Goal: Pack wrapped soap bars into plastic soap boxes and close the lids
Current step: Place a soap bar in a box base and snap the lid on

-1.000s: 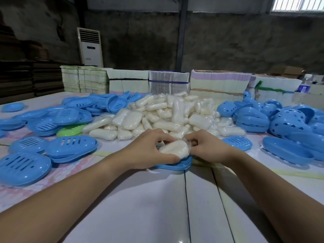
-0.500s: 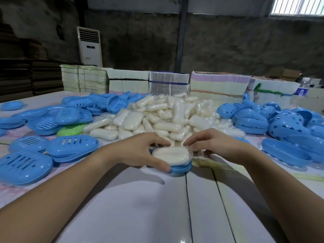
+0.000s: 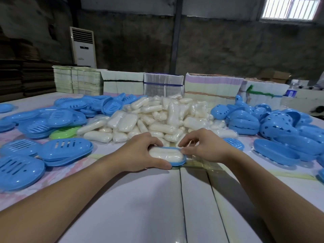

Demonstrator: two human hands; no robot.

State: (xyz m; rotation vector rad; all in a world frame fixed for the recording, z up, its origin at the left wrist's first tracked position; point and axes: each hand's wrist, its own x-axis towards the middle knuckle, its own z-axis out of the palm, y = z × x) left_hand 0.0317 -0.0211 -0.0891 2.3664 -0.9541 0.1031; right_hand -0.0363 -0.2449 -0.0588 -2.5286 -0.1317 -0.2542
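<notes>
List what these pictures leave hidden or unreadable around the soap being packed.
- Head view: the left hand covers the left end of the blue soap box base, so the soap bar cannot be confirmed as fully seated.
- Right hand: its palm side is turned away; whether the fingertips pinch wrapper film is unclear.
- Water bottle label: too small to read.
- Soap pile: lower bars buried, uncountable.

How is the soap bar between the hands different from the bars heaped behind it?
The soap bar between the hands lies flat inside a blue soap box base, held by the left hand and right hand. The bars in the soap pile lie loose on the table, tilted every way, unboxed. Both are whitish and wrapped in clear film.
</notes>
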